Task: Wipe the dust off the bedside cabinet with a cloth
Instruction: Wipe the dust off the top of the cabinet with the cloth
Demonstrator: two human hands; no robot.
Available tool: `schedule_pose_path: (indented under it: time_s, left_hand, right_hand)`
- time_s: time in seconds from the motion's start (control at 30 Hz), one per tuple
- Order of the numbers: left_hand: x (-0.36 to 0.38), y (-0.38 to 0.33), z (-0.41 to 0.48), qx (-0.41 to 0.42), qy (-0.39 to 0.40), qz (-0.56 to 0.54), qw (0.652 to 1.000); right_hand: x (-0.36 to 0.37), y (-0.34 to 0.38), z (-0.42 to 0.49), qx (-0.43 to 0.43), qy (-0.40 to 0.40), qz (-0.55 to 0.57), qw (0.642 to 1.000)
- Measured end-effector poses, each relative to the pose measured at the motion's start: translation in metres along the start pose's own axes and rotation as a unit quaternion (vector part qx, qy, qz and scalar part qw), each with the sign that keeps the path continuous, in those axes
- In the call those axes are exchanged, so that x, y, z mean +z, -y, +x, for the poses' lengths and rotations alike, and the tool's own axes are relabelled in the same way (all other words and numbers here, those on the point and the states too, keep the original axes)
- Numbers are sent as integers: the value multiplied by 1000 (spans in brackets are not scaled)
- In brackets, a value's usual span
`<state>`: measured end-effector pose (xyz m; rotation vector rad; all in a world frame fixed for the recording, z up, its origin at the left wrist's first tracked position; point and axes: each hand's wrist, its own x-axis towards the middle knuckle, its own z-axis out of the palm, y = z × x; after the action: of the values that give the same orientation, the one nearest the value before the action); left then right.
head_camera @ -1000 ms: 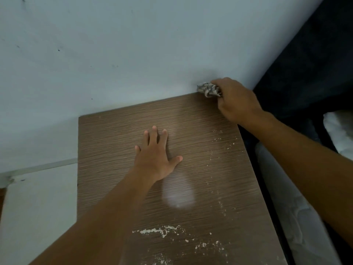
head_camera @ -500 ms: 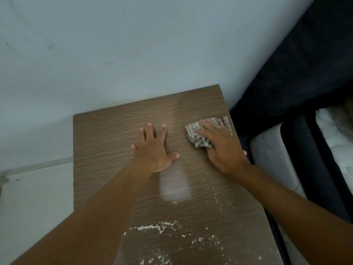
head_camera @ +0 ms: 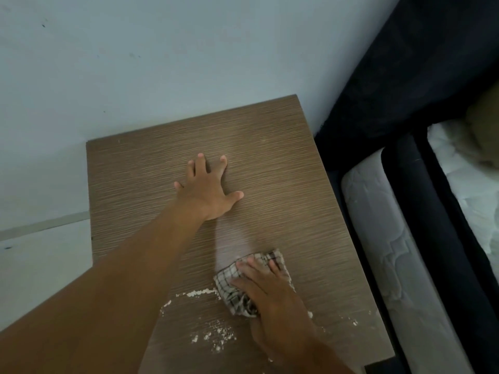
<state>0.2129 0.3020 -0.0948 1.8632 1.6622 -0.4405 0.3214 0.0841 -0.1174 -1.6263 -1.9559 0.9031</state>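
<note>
Cloth (head_camera: 229, 290) is pressed onto bedside cabinet (head_camera: 297, 171) beneath right grip (head_camera: 270, 300), fingers flat and unclenched; left grip (head_camera: 208, 193) is spread flat ahead. Dust crumbs (head_camera: 199, 292) beside the right grip could be scattered over the edge by hasty strokes.

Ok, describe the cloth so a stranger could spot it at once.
Find the brown wood-grain bedside cabinet against the pale wall. On its near right part the right hand presses a small crumpled cloth. It is the only fabric there, pale with dark checks, beside white dust crumbs.
</note>
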Motion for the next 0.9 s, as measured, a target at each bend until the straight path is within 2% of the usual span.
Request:
schedule_pose_path:
  time_s: [0.13, 0.2, 0.23, 0.33, 0.43, 0.57, 0.7, 0.9]
  left_hand:
    - [6, 1, -9, 10, -8, 5, 1000]
    - [9, 2, -12, 16, -12, 19, 1000]
    - [10, 2, -13, 16, -11, 24, 1000]
    - [14, 3, -16, 16, -6, 21, 1000]
    - [17, 4, -20, 22, -9, 28, 999]
    - [18, 5, -22, 26, -10, 34, 999]
    - [17, 5, -21, 25, -4, 23, 999]
    - [16, 5, -21, 27, 1, 15, 1000]
  right_hand:
    - [-45, 14, 16, 127, -27, 154, 980]
    - [-77, 6, 37, 190, -89, 245, 947]
    - [-94, -2, 51, 207, -131, 257, 935]
    - [-141, -22, 101, 174, -196, 196, 945]
    - [-164, -46, 156, 153, -169, 64, 972]
    - [-162, -81, 211, 141, -122, -93, 978]
    - [-137, -100, 213, 146, -37, -136, 979]
    - [-97, -89, 152, 88, -105, -108, 985]
